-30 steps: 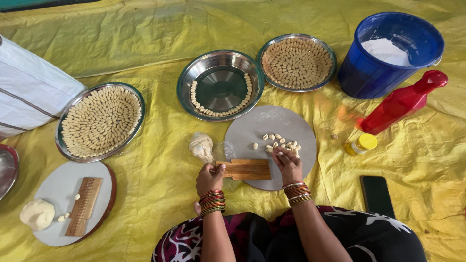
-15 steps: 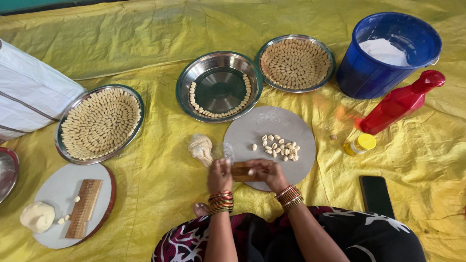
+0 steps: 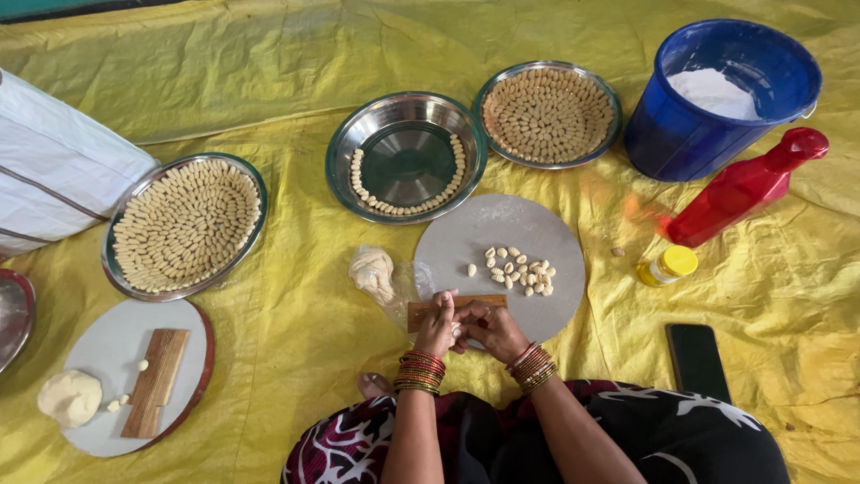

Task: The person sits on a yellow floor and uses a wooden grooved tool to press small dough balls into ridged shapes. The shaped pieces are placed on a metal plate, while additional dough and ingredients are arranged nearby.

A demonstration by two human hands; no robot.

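My left hand and my right hand meet over a small ridged wooden board at the near edge of a round grey board. Both hands close around a small piece of dough held between them. Several small shaped dough pieces lie in a loose heap on the grey board beyond my hands. A lump of dough rests on clear plastic just left of the board.
Three steel plates hold shaped pieces: a full one at left, a part-filled one, a full one behind. A blue bucket, red bottle, yellow-capped jar, dark phone sit right. A second board with dough lies left.
My right hand has drawn back from the heap of pieces to the wooden board. Both hands have come together there around a bit of dough.
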